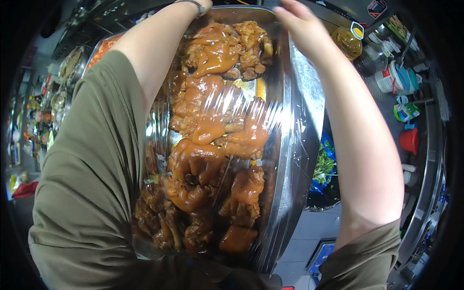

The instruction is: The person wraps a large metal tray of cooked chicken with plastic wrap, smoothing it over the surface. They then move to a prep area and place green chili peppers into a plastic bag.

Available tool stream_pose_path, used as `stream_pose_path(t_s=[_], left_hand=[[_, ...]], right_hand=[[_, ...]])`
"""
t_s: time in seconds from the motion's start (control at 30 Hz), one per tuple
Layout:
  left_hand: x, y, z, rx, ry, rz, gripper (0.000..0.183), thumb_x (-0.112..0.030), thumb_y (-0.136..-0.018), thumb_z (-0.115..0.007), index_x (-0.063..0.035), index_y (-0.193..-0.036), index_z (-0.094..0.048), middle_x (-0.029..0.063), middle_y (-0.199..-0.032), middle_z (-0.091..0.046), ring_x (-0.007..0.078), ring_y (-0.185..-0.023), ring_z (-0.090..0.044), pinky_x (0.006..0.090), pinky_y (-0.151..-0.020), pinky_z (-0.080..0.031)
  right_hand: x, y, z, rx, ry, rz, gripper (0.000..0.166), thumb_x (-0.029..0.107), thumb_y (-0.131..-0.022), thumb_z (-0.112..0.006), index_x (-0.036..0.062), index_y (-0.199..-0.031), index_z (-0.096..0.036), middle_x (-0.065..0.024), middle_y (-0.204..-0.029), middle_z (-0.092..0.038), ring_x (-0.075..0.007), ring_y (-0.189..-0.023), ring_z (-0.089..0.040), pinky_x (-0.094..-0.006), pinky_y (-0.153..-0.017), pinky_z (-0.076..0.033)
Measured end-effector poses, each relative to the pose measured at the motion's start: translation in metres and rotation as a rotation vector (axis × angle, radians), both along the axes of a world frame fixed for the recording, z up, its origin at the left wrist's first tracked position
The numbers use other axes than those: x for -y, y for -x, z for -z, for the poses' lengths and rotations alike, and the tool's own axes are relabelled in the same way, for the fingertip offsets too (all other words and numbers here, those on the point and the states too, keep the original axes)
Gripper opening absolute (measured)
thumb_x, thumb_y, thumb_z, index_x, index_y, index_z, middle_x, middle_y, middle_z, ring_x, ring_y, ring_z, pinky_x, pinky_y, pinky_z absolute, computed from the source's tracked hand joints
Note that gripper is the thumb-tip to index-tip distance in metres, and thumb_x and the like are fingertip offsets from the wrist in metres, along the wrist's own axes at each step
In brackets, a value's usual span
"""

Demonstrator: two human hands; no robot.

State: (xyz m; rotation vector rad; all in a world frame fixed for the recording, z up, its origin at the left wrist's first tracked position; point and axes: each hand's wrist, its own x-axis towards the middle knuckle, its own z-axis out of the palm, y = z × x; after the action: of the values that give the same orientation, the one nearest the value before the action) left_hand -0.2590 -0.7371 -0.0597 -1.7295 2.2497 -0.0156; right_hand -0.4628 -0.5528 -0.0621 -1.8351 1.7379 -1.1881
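A deep metal tray (250, 8) stretches away in front of me, holding several large pieces of cooked, browned meat on the bone (197, 170) under glossy orange-brown sauce. Clear plastic film (232, 105) lies over the meat, wrinkled and shiny, and hangs down past the right rim. My left hand (204, 3) is at the far rim, mostly cut off by the top of the picture, its fingers hidden. At the far right corner is my right hand (299, 18), blurred, fingertips at the rim; whether it grips the film cannot be told.
Beyond my left arm is another tray (88, 58) with reddish food. Right of the tray are a metal surface (308, 94), leafy greens in a blue bag (324, 163), an oil jug (346, 43), white tubs (389, 78) and a red container (409, 140).
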Motion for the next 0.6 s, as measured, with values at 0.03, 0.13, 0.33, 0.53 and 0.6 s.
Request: stream_pose_path(t_s=[0.03, 0.13, 0.33, 0.53, 0.6], left_hand=[[0.008, -0.015, 0.0, 0.166, -0.047, 0.006, 0.033, -0.029, -0.076, -0.049, -0.0035, -0.093, -0.062, 0.0166, -0.1, -0.059, 0.0276, -0.095, -0.056, 0.0359, -0.086, -0.042], [-0.002, -0.012, 0.011, -0.058, 0.485, -0.316, 0.028, -0.025, -0.074, -0.053, -0.0044, -0.09, -0.063, 0.0161, -0.097, -0.06, 0.0269, -0.093, -0.058, 0.0352, -0.084, -0.043], [-0.029, -0.007, -0.018, -0.742, -0.035, 0.124, 0.044, -0.044, -0.084, -0.041, -0.0058, -0.083, -0.063, 0.0078, -0.076, -0.063, 0.0223, -0.073, -0.059, 0.0322, -0.07, -0.044], [-0.046, 0.027, -0.022, -0.226, -0.06, -0.036, 0.07, -0.058, -0.084, -0.018, -0.005, -0.109, -0.056, 0.017, -0.119, -0.048, 0.0305, -0.114, -0.042, 0.0377, -0.097, -0.028], [-0.041, 0.023, -0.018, -0.129, -0.032, -0.031, 0.075, -0.06, -0.082, -0.014, -0.0035, -0.112, -0.053, 0.0169, -0.123, -0.044, 0.0305, -0.117, -0.038, 0.0383, -0.1, -0.024]], right_hand=[[0.0, -0.017, -0.015, -0.222, -0.131, 0.058, 0.04, 0.036, -0.078, -0.042, 0.0097, -0.107, -0.052, -0.0148, -0.084, -0.062, -0.0314, -0.079, -0.059, -0.0373, -0.077, -0.042], [-0.014, -0.017, -0.019, -0.415, -0.237, 0.214, 0.049, 0.041, -0.077, -0.043, 0.0144, -0.118, -0.047, -0.0178, -0.099, -0.058, -0.0343, -0.091, -0.056, -0.0396, -0.082, -0.042], [-0.025, -0.028, -0.019, -0.119, -0.126, 0.308, 0.049, 0.037, -0.074, -0.051, 0.0125, -0.116, -0.048, -0.0213, -0.099, -0.057, -0.0357, -0.093, -0.054, -0.0396, -0.084, -0.042], [0.001, -0.007, 0.032, 0.668, -0.208, 0.07, 0.047, 0.029, -0.086, -0.049, 0.0003, -0.121, -0.039, -0.0153, -0.108, -0.053, -0.0227, -0.099, -0.05, -0.0322, -0.086, -0.039], [-0.011, -0.017, 0.041, 0.728, -0.267, 0.045, 0.046, 0.032, -0.087, -0.047, 0.0001, -0.118, -0.041, -0.0155, -0.11, -0.053, -0.0231, -0.101, -0.049, -0.0332, -0.088, -0.037]])
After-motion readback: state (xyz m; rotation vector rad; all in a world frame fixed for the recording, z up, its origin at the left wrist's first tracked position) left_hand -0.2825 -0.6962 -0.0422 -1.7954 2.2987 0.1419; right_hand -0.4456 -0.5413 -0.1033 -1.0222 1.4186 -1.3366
